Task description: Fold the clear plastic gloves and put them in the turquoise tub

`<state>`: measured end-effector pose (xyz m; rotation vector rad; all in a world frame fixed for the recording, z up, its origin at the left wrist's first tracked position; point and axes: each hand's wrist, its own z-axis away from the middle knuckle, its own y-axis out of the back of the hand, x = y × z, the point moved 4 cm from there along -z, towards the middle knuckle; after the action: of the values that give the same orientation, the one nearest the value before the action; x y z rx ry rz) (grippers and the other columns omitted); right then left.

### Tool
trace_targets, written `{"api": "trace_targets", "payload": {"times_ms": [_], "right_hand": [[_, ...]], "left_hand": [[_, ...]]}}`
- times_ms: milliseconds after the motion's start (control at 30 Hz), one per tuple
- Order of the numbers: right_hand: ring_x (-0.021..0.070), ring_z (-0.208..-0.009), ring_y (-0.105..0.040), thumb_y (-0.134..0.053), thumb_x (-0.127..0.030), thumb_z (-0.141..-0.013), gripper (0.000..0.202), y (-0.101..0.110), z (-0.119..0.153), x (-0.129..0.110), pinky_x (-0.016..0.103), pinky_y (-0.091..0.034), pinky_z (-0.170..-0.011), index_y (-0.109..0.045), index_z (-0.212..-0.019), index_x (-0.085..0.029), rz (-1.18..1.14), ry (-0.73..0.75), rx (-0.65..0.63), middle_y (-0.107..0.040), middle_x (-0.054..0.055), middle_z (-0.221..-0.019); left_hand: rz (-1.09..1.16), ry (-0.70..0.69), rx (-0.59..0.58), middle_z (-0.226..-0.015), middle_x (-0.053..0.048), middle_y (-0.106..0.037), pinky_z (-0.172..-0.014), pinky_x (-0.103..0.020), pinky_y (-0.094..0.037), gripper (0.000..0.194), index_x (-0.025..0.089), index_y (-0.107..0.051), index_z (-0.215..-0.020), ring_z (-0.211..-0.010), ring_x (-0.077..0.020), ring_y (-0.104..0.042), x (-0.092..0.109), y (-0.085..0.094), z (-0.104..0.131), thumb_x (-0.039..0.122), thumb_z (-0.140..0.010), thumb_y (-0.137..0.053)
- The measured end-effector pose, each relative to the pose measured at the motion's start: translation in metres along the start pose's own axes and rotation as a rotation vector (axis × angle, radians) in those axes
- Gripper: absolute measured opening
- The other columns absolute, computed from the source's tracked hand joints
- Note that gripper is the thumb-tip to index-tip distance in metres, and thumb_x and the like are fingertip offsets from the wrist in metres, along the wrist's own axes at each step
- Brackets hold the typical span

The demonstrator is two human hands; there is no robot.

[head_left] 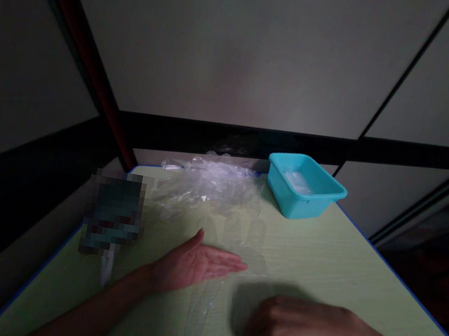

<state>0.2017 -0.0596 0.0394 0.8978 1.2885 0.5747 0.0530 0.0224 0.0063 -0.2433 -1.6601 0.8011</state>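
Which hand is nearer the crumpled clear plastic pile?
Left: the left hand is in front of the clear plastic pile; the right hand is farther off, to the right.

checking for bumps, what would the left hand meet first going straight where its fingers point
Likely the clear plastic glove at the fingertips of the left hand; whether they touch is unclear. Beyond lies bare table.
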Motion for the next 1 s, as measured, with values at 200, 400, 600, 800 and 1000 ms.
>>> {"api": "trace_targets", "payload": {"times_ms": [200,400,600,800,1000], "right_hand": [[0.0089,-0.06,-0.047,-0.056,-0.008,-0.065,0.004,0.038,0.003,0.033,0.021,-0.038,-0.059,-0.056,-0.067,-0.012,-0.694,-0.071,0.313,-0.053,0.0,-0.065],[0.0093,-0.061,-0.049,-0.063,-0.021,-0.069,0.013,0.045,0.005,0.073,0.021,-0.035,-0.057,-0.054,-0.068,-0.012,-1.138,-0.084,0.532,-0.057,0.002,-0.069],[0.0093,-0.066,-0.051,-0.061,-0.031,-0.075,0.019,0.042,0.013,0.083,0.021,-0.036,-0.061,-0.051,-0.072,-0.015,-1.195,-0.105,0.65,-0.057,0.0,-0.071],[0.0171,-0.083,-0.055,-0.071,-0.039,-0.066,0.039,0.039,0.023,0.073,0.031,-0.039,-0.076,-0.06,-0.089,-0.01,-1.054,-0.159,0.409,-0.06,0.006,-0.085],[0.0172,-0.092,-0.054,-0.063,-0.026,-0.075,0.023,0.037,0.024,0.073,0.034,-0.039,-0.082,-0.06,-0.093,-0.012,-0.829,-0.191,0.404,-0.06,0.007,-0.093]], "left_hand": [[-0.015,0.001,0.014,-0.126,-0.017,-0.049,-0.104,-0.04,-0.013,0.074,0.002,-0.053,-0.118,-0.124,-0.0298,-0.033,-0.003,0.003,0.0,0.062,-0.085,-0.024],[-0.186,0.088,0.028,-0.129,-0.019,-0.044,-0.102,-0.046,-0.015,0.089,0.003,-0.051,-0.121,-0.125,-0.037,-0.029,0.002,-0.004,0.005,0.075,-0.072,-0.033],[-0.517,0.132,0.011,-0.13,-0.008,-0.047,-0.102,-0.038,-0.017,0.056,0.016,-0.053,-0.122,-0.123,-0.0322,-0.034,0.012,-0.01,0.006,0.049,-0.077,-0.056],[-0.155,0.056,0.125,-0.121,-0.01,-0.056,-0.1,-0.039,-0.023,0.036,0.013,-0.06,-0.113,-0.12,-0.0288,-0.041,0.001,0.003,0.001,0.034,-0.086,-0.048],[-0.008,0.071,0.134,-0.12,-0.01,-0.056,-0.102,-0.039,-0.019,0.033,0.012,-0.06,-0.112,-0.119,-0.0259,-0.043,0.001,0.006,-0.001,0.029,-0.088,-0.044]]}}
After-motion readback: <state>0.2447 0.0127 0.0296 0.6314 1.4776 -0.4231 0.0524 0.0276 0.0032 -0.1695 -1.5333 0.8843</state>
